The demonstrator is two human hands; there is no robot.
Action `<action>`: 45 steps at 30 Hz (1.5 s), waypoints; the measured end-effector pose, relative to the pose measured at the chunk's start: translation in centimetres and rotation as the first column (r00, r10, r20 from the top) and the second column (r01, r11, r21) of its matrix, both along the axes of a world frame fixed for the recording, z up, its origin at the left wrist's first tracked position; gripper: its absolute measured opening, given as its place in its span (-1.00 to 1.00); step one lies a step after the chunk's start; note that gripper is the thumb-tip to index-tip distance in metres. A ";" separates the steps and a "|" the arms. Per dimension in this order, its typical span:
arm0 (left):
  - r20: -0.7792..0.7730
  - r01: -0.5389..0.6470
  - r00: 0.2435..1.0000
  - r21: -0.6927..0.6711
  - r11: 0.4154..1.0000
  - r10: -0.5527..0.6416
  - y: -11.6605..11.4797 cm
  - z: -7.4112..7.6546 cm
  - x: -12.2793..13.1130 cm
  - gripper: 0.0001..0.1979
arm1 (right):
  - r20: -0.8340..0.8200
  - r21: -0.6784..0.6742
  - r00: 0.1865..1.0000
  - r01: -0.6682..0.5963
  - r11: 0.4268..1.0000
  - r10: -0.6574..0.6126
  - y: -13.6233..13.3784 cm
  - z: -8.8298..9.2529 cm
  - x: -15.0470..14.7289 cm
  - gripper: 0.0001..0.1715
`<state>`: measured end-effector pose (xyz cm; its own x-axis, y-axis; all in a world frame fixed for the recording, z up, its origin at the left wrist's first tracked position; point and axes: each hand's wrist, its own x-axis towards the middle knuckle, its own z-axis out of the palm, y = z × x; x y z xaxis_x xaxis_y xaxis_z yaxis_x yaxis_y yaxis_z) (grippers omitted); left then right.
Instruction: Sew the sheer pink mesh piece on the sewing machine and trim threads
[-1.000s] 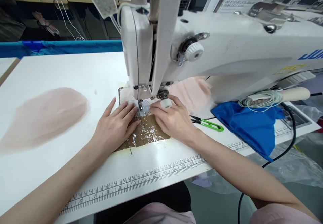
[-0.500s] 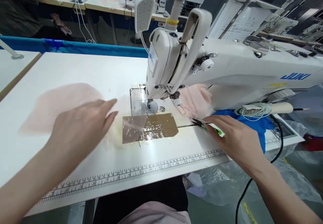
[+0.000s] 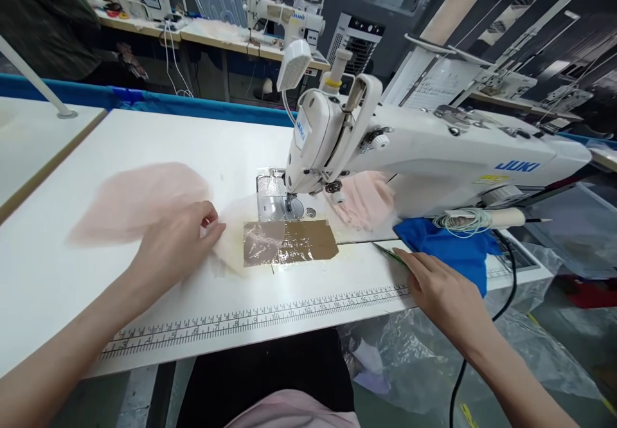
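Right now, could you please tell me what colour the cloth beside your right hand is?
The cloth is bright blue, seen best in the head view.

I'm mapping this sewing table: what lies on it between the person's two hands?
In the head view, a brown rectangular patch under shiny clear tape lies on the white table between the left hand and the right hand.

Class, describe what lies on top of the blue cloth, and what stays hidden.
A coiled pale cord rests on the upper edge of the blue cloth. Whatever lies beneath the cloth is covered.
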<state>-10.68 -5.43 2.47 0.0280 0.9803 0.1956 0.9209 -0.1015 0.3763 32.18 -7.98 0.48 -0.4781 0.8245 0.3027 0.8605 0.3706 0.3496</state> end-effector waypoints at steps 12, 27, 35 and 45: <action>0.910 0.173 0.318 -0.330 0.928 0.265 -4.7 1.4 2.0 -0.69 | -0.833 -0.552 0.324 -0.429 0.715 -0.449 -1.6 3.2 -6.9 -0.76; 0.763 0.184 0.647 -0.144 0.972 -0.009 -6.5 1.6 6.0 -0.69 | -0.883 -0.333 -0.014 -0.684 0.649 -0.468 -1.3 2.4 -18.9 -0.81; 0.916 0.153 0.370 -0.225 0.962 0.155 -8.0 1.8 6.4 -0.59 | -0.928 -0.317 0.039 -0.608 0.728 -0.371 -1.4 1.9 -18.9 -0.89; 0.726 0.069 0.688 -0.041 0.997 -0.018 -8.7 1.0 6.7 -0.60 | -0.966 -0.257 0.164 -0.568 0.782 -0.199 -3.6 3.2 -20.1 -0.66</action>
<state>-3.97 -14.16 3.46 -0.0542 0.9919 0.1150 0.3543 -0.0886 0.9309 12.04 -11.61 3.67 -0.3022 0.9187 0.2544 0.2126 0.3251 -0.9215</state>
